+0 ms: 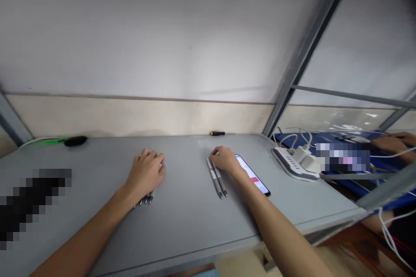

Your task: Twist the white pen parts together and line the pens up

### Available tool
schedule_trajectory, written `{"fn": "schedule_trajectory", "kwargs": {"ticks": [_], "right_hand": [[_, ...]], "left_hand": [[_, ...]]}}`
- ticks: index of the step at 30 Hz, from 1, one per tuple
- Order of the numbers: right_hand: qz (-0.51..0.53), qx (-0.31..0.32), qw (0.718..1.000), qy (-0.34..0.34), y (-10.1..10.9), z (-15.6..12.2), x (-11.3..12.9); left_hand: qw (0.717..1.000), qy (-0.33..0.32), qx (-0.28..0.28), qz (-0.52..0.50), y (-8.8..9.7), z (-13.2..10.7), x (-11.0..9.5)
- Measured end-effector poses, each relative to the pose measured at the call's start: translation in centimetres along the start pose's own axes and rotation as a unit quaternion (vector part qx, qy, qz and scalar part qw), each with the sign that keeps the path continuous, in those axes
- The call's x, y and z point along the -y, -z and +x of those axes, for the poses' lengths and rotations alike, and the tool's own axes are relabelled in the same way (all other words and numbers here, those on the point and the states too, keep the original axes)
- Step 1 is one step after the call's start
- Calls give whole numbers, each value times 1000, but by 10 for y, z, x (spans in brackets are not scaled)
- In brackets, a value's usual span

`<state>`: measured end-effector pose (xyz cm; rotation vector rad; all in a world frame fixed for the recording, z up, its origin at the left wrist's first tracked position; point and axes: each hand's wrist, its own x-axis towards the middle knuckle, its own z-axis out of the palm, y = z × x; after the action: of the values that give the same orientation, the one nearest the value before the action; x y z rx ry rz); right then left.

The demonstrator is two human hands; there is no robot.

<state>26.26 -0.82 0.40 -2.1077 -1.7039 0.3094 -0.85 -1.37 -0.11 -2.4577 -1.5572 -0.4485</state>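
My left hand (146, 172) lies palm down on the grey table (182, 220), fingers curled loosely over a bunch of silver pens (145, 199) whose tips stick out below the palm. My right hand (225, 159) rests with its fingers bent, fingertips touching the upper ends of two silver pens (216, 178) that lie side by side. A lit phone (255, 176) lies flat just right of that hand, partly under the wrist.
A small screwdriver with a yellow and black handle (217, 133) lies by the back wall. A black object (75, 140) with a green cable sits at the back left. A white power strip (294, 162) with plugs stands at the right, where another person's hand (391, 143) works.
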Motion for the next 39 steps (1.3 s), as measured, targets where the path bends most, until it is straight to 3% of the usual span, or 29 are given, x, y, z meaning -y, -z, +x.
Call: {"fn": "schedule_trajectory", "kwargs": {"ticks": [4,17,29,36,39], "right_hand": [[5,-7,1000,7,-1,0,0],[79,62,995,-28,-3,-6,5],[39,108,992,-52,-1,-5,5],[-29,11,1000,2,-2,-4,1],[-22,19,999,27,-2,-5,1]], "left_hand": [[1000,2,-3,8,-1,0,0],[1000,12,8,14,3,-1,-3],[999,22,20,28,5,0,-5],[999,19,18,22,4,-1,-4],[999,19,18,20,4,-1,-4]]}}
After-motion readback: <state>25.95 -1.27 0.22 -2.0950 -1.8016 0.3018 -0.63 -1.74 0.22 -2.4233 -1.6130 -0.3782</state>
